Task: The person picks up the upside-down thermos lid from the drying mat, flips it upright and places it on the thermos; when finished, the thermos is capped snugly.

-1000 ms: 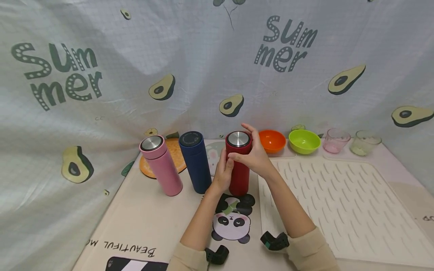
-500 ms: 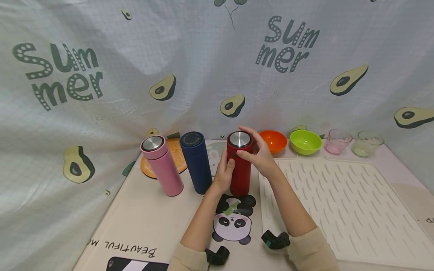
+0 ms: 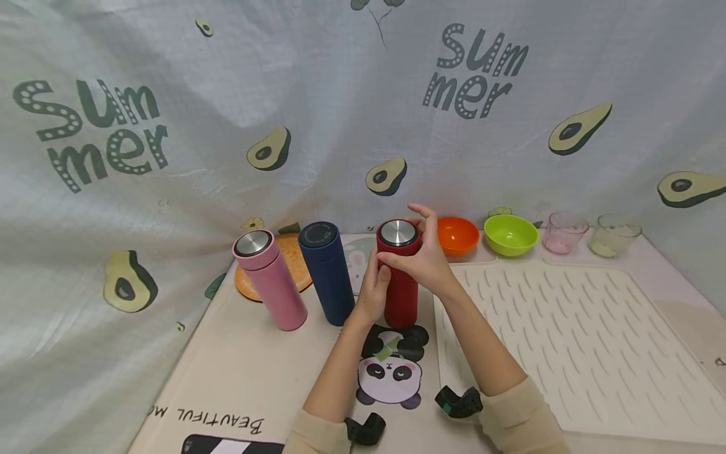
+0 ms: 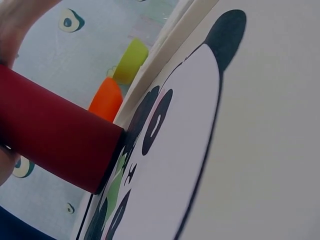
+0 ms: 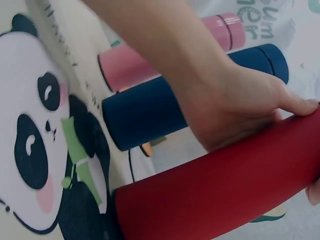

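A red thermos bottle (image 3: pixel 401 296) with a silver-topped lid (image 3: pixel 398 232) stands upright on the table. My left hand (image 3: pixel 372 295) holds its body from the left side, thumb toward me; in the right wrist view the left hand (image 5: pixel 235 102) lies against the bottle's upper part. From the right, my right hand (image 3: pixel 426 266) grips around the lid, thumb in front and some fingers behind it, partly hidden. The lid sits on the bottle. Left of it stand a blue thermos (image 3: pixel 330 277) and a pink thermos (image 3: pixel 278 287), both upright with lids on.
Along the back stand an orange bowl (image 3: pixel 458 236), a green bowl (image 3: pixel 510 235), a pinkish glass (image 3: pixel 564 233) and a greenish glass (image 3: pixel 614 236). A ridged cream mat (image 3: pixel 567 340) covers the right side. An orange round mat (image 3: pixel 295 255) lies behind the pink and blue bottles.
The right hand's fingers shifted round the lid toward the back half a second ago and are now back near their earlier position. The left hand and the red bottle have stayed in place.
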Demonstrator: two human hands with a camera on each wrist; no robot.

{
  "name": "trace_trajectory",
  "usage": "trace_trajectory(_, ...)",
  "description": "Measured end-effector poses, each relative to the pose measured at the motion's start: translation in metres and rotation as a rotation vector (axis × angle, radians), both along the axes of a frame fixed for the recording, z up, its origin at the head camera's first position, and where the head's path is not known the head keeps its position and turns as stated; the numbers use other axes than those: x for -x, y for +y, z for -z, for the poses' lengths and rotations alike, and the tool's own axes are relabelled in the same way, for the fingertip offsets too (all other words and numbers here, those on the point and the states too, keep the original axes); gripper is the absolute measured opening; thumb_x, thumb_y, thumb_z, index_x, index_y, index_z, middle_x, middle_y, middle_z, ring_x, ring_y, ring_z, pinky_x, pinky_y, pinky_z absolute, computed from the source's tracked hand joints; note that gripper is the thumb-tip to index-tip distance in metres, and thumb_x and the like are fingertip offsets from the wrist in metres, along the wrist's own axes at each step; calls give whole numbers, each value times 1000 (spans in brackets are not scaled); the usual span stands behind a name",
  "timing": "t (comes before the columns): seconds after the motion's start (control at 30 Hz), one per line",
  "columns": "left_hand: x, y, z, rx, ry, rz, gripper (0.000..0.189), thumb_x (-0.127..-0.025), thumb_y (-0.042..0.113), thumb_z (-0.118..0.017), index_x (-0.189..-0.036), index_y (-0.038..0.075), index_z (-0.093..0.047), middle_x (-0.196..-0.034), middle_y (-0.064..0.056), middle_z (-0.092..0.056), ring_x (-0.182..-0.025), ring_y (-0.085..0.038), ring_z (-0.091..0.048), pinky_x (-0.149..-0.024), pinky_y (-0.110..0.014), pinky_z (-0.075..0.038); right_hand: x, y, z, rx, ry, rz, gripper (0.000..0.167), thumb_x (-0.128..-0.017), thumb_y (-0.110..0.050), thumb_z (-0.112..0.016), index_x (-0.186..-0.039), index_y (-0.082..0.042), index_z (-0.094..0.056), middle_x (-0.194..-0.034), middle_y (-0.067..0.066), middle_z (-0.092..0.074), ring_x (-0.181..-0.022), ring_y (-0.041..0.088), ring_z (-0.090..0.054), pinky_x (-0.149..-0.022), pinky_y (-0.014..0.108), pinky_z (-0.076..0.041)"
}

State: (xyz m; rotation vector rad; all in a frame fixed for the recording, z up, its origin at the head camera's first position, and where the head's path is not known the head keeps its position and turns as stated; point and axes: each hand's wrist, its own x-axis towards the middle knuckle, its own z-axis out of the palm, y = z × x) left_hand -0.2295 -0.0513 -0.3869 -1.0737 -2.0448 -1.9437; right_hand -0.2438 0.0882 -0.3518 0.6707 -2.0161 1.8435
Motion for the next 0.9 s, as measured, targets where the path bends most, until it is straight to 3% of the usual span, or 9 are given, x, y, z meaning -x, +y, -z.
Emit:
trace_trajectory(0.17, 2, 1, 1, -59, 2, 28, 83, -88, 60, -29, -133, -9, -17, -124, -30, -37, -111, -22, -43, -92, -38, -40, 1, 4, 1, 84, 12, -72, 71, -73, 7, -69, -133, -3, -32, -114, 15, -51, -98, 21, -53, -82, 28, -48)
trace_trajectory(0.37, 4, 1, 0, -94, -7, 51, 85, -88, 59, -33, -134, -10, -16, -124, -32, -36, -108, -12, -43, -91, -32, -41, 4, 7, 1, 118, 72, -196, 60, -76, 9, -62, -131, 2, -39, -124, 14, -48, -106, 24, -50, -87, 30, -46)
trace_trajectory(0.47, 4, 1, 0, -88, -17, 53, 86, -87, 61, -34, -135, -9, -16, -125, -30, -36, -109, -14, -44, -91, -32, -41, 2, 4, -1, 78, 90, -159, 69, -74, 8, -64, -134, 0, -33, -129, 16, -43, -112, 25, -45, -90, 33, -44)
trace_trajectory(0.6, 4, 1, -1, -75, -28, 54, 86, -87, 62, -34, -136, -7, -16, -125, -29, -36, -109, -18, -44, -91, -33, -41, -2, -1, -3, -47, 91, 12, 84, -71, -1, -75, -138, -8, -24, -126, 15, -39, -112, 23, -42, -89, 36, -45)
trace_trajectory(0.7, 3, 0, 0, -65, -19, 48, 85, -87, 61, -33, -136, -7, -16, -123, -29, -37, -108, -19, -44, -90, -33, -42, -4, -1, -3, -70, 71, 74, 80, -70, -3, -77, -134, -7, -30, -122, 15, -43, -108, 23, -45, -87, 39, -46)
trace_trajectory(0.9, 4, -2, 3, -63, 24, 32, 84, -88, 59, -30, -134, -10, -18, -120, -30, -38, -105, -13, -44, -87, -31, -42, -3, 4, 1, 25, 63, -48, 66, -73, 9, -69, -131, 1, -38, -119, 15, -50, -102, 22, -50, -86, 31, -46)
